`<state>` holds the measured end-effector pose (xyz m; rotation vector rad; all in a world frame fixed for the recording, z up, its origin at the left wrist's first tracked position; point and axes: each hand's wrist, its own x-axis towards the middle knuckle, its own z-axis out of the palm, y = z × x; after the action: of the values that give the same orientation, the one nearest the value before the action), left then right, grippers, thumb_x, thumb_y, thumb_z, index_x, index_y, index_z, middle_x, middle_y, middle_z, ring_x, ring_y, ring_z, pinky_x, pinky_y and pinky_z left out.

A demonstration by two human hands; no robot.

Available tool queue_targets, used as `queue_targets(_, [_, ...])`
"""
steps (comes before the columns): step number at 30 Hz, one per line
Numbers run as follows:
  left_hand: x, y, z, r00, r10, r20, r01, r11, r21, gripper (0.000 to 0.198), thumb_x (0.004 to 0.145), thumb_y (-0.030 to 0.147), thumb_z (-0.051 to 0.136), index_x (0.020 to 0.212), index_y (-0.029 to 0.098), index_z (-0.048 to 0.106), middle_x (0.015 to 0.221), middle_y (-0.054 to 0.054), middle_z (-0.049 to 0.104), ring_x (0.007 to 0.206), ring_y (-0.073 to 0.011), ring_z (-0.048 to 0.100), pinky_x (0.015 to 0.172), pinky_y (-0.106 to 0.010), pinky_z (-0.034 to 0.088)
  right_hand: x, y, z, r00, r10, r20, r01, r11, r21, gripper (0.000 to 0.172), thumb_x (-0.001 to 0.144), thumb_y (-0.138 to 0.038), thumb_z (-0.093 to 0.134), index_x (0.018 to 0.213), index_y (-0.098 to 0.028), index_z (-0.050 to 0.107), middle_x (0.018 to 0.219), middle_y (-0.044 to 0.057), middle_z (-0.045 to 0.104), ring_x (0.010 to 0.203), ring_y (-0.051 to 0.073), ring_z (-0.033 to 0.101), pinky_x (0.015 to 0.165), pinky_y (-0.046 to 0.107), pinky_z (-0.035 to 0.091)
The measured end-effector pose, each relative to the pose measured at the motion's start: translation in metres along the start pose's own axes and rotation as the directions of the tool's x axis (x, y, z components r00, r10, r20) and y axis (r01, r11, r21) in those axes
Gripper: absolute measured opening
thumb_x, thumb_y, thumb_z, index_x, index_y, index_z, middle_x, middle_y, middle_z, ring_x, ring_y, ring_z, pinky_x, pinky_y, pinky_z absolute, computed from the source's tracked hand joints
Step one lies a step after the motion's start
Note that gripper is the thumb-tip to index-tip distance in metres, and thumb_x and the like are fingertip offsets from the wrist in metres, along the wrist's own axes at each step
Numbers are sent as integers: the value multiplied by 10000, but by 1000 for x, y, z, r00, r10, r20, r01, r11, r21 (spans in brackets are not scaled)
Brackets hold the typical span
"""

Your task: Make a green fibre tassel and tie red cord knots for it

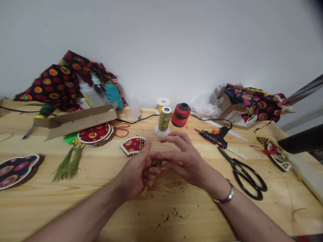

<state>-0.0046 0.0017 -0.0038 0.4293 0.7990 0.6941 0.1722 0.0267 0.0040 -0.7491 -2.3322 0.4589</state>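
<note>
Forearms [83, 211] are reaching over the wooden table [50, 198]; the left hand [135, 176] and right hand [181, 159] are pinching a yellow cord bundle [144, 192] just above the table. The cord is appearing light, limp and slippery, best held close to its gathered end.

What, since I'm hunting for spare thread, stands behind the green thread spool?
Behind the green thread spool stands a smaller yellow spool with a white top. The green spool covers most of its lower part, so how much thread it holds cannot be seen.
</note>
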Motion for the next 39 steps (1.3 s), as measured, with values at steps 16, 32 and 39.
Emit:
queue_targets(16, [-2,0,0,996,-69,62,67,997,29,617,753,704,343,719,143,597,520,55,315,454,-68,114,397,-173,83,-6,-8,-1,978,-204,48,205,886,-416,152,872,-156,510,911,-207,647,1241,26,534,1161,225,381,964,409,384])
queue_targets(32, [-2,6,1,999,52,-1,-52,994,101,320,861,344,467,1072,116,543,788,-139,699,667,-235,666,660,-389,497,-12,10,-3,987,-78,-140,26,938,-345,159,825,-74,514,860,-185,622,1122,58,603,1097,226,428,912,418,422])
queue_targets(39, [-2,4,4,983,134,-125,-93,954,286,374,748,282,662,1069,137,534,765,-85,713,658,-197,672,637,-336,510,-9,21,-9,979,7,-204,-64,960,-271,143,832,-89,496,847,-174,609,828,53,664,980,208,496,874,424,417])
